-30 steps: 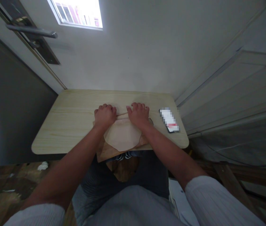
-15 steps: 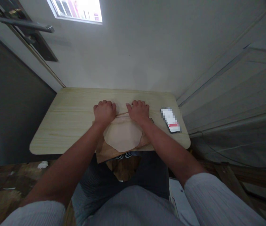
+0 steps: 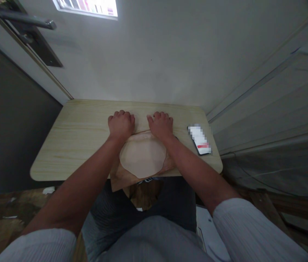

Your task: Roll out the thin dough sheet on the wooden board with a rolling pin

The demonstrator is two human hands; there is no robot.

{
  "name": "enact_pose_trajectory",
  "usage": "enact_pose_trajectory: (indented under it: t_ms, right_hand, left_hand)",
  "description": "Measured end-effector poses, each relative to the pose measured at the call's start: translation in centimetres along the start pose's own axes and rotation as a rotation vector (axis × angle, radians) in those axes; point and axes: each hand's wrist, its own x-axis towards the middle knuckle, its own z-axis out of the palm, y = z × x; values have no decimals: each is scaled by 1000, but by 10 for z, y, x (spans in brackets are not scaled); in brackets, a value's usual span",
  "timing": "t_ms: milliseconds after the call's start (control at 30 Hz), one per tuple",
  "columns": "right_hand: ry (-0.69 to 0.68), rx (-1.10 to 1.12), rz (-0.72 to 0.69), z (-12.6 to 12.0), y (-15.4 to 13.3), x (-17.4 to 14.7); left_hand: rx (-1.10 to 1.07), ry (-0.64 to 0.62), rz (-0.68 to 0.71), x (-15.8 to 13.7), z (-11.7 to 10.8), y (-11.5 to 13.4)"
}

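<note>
A brown, leather-looking sheet (image 3: 119, 178) lies on the table's near side, its front corner hanging past the edge. On top of it sits a smooth pale, rounded flat piece (image 3: 143, 156). My left hand (image 3: 121, 124), knuckles up and fingers curled, rests at the far left of the pale piece. At the far right is my right hand (image 3: 161, 125), fingers bent downward and thumb pointing inward. Between the hands runs the far edge of the brown material. What lies under my palms and fingertips is hidden.
The wood-grain table (image 3: 69, 145) stands against a pale door (image 3: 154, 72) with a metal handle (image 3: 20, 18). A phone (image 3: 199, 140) lies to the right of my right hand. A dark cable (image 3: 252, 178) runs along the right wall. White scraps (image 3: 48, 190) are on the floor at left.
Both hands have shifted slightly away from me, and more of the pale piece shows between my arms. The camera view has also shifted a little.
</note>
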Motion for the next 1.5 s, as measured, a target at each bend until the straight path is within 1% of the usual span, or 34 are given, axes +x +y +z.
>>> enact_pose_trajectory:
  t_ms: [433, 667, 967, 1100, 1267, 1500]
  right_hand:
    - [-46, -51, 22, 0, -2, 9]
    - [-58, -49, 33, 2, -3, 12]
    - [-64, -61, 37, 1, -3, 14]
    - [-84, -67, 41, 2, -4, 15]
    - [-66, -63, 37, 3, -3, 15]
    - [-75, -56, 29, 0, -4, 12]
  left_hand:
    - [-11, 8, -27, 9, 6, -3]
    - [-22, -30, -47, 11, 8, -4]
    - [-25, -39, -49, 13, 10, -6]
    - [-8, -40, -45, 13, 10, -5]
    - [-3, -36, -29, 11, 7, -3]
    - [-2, -48, -26, 8, 3, -2]
